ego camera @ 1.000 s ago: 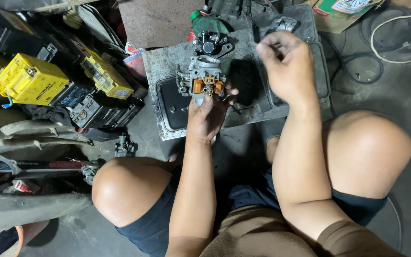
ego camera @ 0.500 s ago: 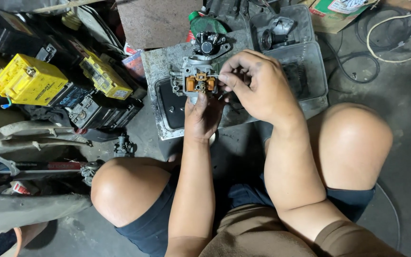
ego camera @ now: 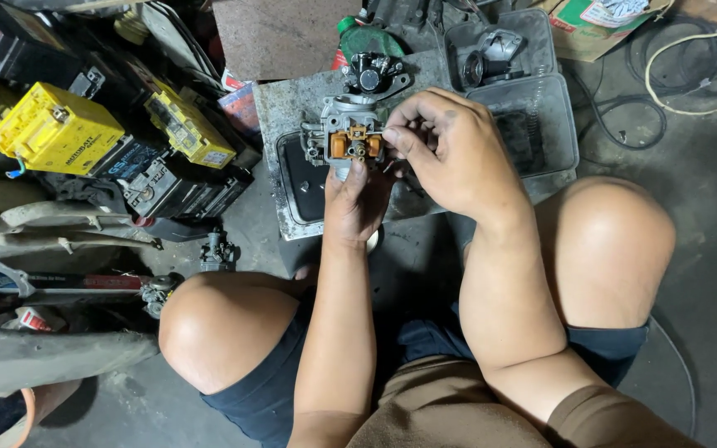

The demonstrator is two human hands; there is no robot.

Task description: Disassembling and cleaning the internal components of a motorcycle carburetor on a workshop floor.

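Note:
My left hand (ego camera: 355,203) grips a small grey metal carburettor (ego camera: 348,139) from below, holding it above a dirty metal plate (ego camera: 280,112). An orange float shows in the carburettor's open side. My right hand (ego camera: 450,149) has its fingertips pinched at the right side of the float, on a thin pin or small part that is too small to make out. Both forearms reach forward between my bare knees.
A black metal part (ego camera: 373,76) lies on the plate behind the carburettor. A grey plastic tray (ego camera: 545,124) with parts stands at right. Yellow and black batteries (ego camera: 56,129) are stacked at left. Cables (ego camera: 674,62) lie on the floor at far right.
My right hand came from the tray at upper right over to the carburettor and now pinches at the float. My left hand kept holding the carburettor, raised slightly.

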